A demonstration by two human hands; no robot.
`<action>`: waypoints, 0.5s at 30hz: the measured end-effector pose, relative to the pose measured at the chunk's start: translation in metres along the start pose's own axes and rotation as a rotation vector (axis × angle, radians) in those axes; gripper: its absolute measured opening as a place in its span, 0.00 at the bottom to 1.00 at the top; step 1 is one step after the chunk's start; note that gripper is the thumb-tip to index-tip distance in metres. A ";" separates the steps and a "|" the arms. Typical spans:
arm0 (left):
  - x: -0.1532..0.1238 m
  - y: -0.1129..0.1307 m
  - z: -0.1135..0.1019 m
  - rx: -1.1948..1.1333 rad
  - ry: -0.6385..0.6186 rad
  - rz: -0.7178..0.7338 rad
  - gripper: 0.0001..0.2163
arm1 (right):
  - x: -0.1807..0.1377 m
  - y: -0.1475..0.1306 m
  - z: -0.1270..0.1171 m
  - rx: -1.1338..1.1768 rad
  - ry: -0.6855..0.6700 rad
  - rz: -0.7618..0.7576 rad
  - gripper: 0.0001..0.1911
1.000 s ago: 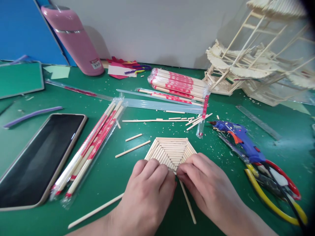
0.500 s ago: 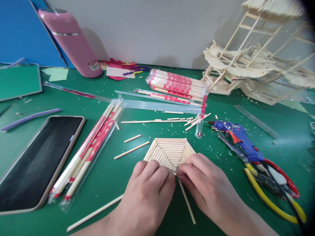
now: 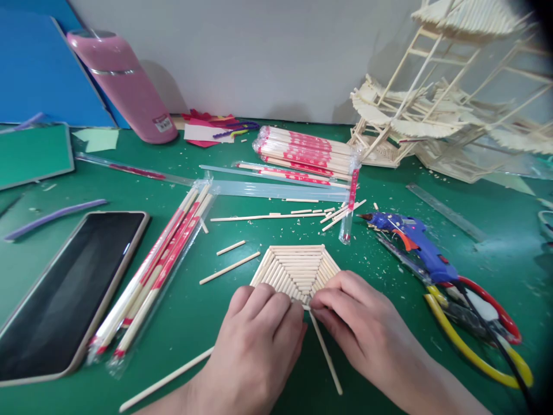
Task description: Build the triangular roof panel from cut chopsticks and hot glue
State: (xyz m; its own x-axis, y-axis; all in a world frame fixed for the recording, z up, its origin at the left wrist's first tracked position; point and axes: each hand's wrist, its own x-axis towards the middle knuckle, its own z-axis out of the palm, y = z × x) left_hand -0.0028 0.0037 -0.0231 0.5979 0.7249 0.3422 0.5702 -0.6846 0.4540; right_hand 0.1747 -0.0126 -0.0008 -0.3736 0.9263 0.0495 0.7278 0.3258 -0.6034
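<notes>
A panel of short wooden sticks [image 3: 302, 265], laid in nested rows that form part of a hexagon, lies flat on the green table. My left hand [image 3: 263, 340] is closed at its near left side, fingers curled down and their tips hidden. My right hand [image 3: 358, 317] pinches at the near right side, thumb and forefinger together. Between the two hands a short pale stick [image 3: 306, 306] shows at the panel's near edge, its ends covered by my fingers. A longer stick [image 3: 327, 354] points toward me below the right fingertips. Another stick [image 3: 166, 380] runs out from under my left wrist.
A blue hot glue gun [image 3: 410, 236] lies at right above yellow-and-red-handled pliers [image 3: 470, 363]. Packs of sticks [image 3: 159, 265] and a phone [image 3: 73, 294] are at left. Behind stand a pink bottle [image 3: 125, 86] and a stick-built tower model [image 3: 401, 115]. Cut sticks lie beyond the panel.
The view has shifted slightly, so the table's things appear a little lower and further left. Both hands keep nearly the same place; slightly more of the short stick shows between them.
</notes>
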 end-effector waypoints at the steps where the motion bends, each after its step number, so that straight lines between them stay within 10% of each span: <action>1: 0.000 0.000 0.000 0.003 0.001 0.005 0.09 | 0.001 -0.001 0.000 -0.016 0.001 -0.004 0.09; 15: -0.001 -0.001 0.002 0.006 0.000 0.025 0.11 | 0.003 -0.001 0.002 -0.086 -0.025 -0.037 0.10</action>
State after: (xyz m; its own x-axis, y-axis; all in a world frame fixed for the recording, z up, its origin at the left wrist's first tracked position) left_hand -0.0031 0.0034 -0.0254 0.6123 0.7075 0.3531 0.5584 -0.7030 0.4403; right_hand 0.1719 -0.0102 -0.0017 -0.4144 0.9087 0.0503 0.7596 0.3757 -0.5309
